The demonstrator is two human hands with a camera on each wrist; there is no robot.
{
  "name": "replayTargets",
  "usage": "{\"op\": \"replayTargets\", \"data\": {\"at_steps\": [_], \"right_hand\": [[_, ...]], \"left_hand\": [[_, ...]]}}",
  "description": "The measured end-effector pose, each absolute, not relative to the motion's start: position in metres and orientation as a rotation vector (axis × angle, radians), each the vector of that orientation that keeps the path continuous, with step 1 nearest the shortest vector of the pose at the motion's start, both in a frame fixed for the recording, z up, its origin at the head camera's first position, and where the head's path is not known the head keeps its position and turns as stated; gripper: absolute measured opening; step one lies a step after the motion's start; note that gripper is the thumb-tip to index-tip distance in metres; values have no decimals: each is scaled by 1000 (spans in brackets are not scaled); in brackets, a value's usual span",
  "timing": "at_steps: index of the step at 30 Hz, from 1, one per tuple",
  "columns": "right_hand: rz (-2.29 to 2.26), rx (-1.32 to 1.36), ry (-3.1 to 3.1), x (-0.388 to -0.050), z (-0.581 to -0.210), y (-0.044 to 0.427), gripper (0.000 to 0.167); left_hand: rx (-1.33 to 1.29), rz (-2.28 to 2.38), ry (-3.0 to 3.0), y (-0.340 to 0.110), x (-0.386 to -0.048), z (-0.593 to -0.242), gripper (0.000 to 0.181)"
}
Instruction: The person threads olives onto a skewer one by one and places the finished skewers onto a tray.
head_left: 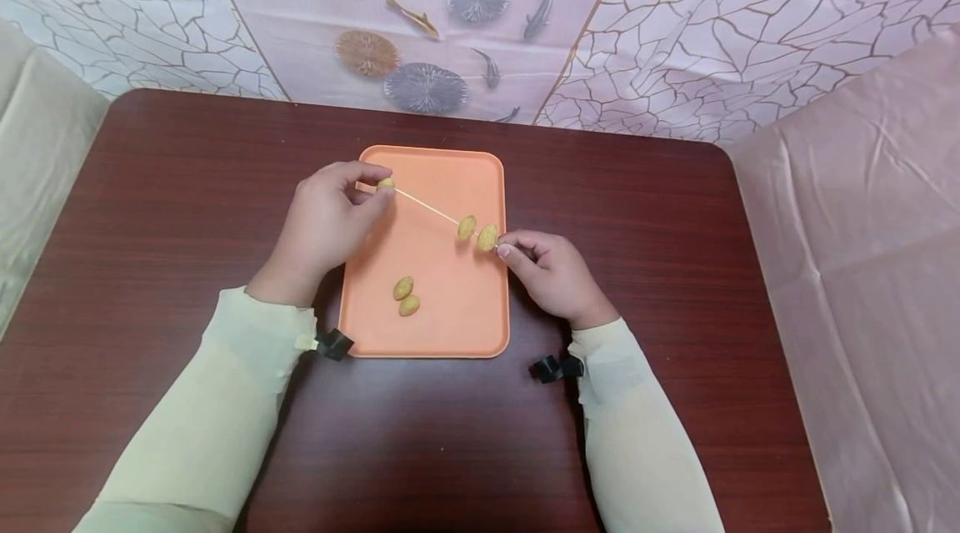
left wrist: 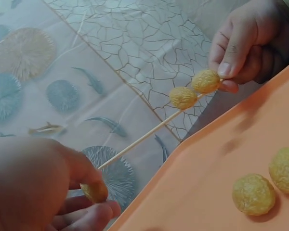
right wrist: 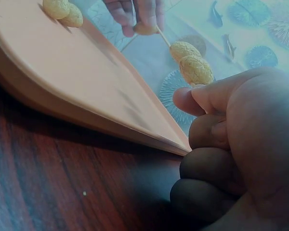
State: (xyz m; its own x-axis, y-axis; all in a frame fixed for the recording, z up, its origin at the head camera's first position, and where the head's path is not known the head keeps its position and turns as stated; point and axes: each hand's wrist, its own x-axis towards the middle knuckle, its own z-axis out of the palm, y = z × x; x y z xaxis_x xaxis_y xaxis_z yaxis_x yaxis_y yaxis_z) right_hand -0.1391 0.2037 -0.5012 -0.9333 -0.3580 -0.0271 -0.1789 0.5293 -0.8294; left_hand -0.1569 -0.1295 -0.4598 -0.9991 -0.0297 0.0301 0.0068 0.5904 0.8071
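Observation:
A thin wooden skewer [head_left: 423, 204] slants above the orange tray [head_left: 450, 324]. Two wrinkled yellow balls, one [head_left: 467, 228] beside the other [head_left: 487, 238], are threaded near its right end. My right hand [head_left: 551, 274] pinches that end between thumb and forefinger, its other fingers curled in the right wrist view. At the opposite end, my left hand [head_left: 326, 220] pinches a third yellow ball [left wrist: 97, 191] between thumb and fingers. The skewer's tip meets this ball; whether it has pierced it I cannot tell. Two loose yellow balls, the upper [head_left: 403, 288] and the lower [head_left: 408, 305], lie on the tray.
Beneath the tray is a dark reddish-brown wooden table [head_left: 645, 208] with rounded far corners. A patterned cloth [head_left: 450, 32] with fish and round motifs hangs behind it. Pale cloth [head_left: 862, 224] borders the right side. Black clips [head_left: 335, 344] sit at the sleeve cuffs.

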Motion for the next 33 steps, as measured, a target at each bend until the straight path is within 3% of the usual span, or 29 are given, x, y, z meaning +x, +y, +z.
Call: {"op": "replayTargets", "data": {"at_steps": [16, 33], "right_hand": [[-1398, -444, 2556, -139, -502, 203, 21], [-1390, -448, 2582, -138, -502, 201, 20]], "left_hand": [[155, -1735, -2594, -133, -159, -459, 32], [212, -1674, -2575, -129, -160, -462, 37]]}}
